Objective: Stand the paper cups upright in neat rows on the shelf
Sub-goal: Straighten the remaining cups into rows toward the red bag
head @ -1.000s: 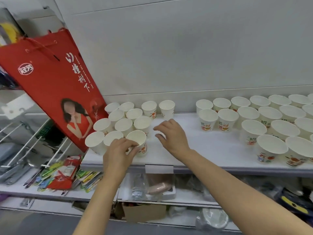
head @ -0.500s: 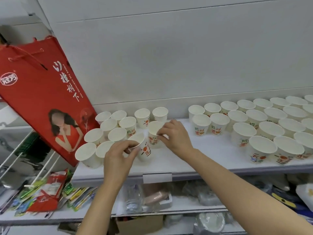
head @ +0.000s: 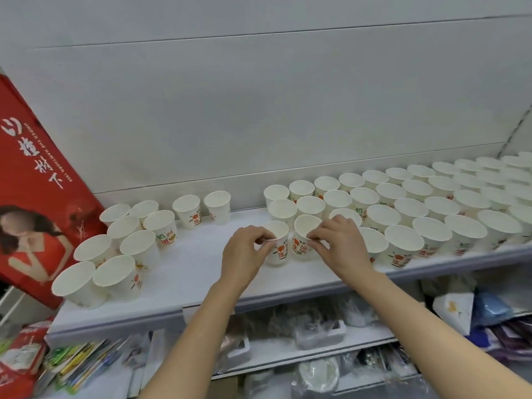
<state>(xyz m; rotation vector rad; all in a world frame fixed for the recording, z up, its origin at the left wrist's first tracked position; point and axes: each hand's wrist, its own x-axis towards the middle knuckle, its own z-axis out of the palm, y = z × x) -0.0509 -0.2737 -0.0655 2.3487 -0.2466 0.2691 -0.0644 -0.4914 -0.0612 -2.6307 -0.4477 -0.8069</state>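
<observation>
White paper cups with red and green print stand upright on a white shelf [head: 184, 272]. A loose cluster of cups [head: 135, 246] fills the shelf's left end, and long rows of cups [head: 431, 203] run along the right. Between them, my left hand [head: 244, 254] pinches the rim of one cup [head: 280, 246]. My right hand [head: 339, 243] pinches the rim of a second cup [head: 305, 234] right beside it, tilted slightly. Both cups sit at the left end of the right-hand rows.
A red gift bag [head: 37, 191] leans against the shelf's left end, touching the left cluster. Two single cups [head: 201, 208] stand at the back by the wall. Below is a lower shelf [head: 288, 349] with packaged goods, and stationery packets [head: 77, 361] lie at lower left.
Both hands have each carried a cup from the left cluster rightward across the shelf to the left end of the right-hand rows. The view has also shifted right.
</observation>
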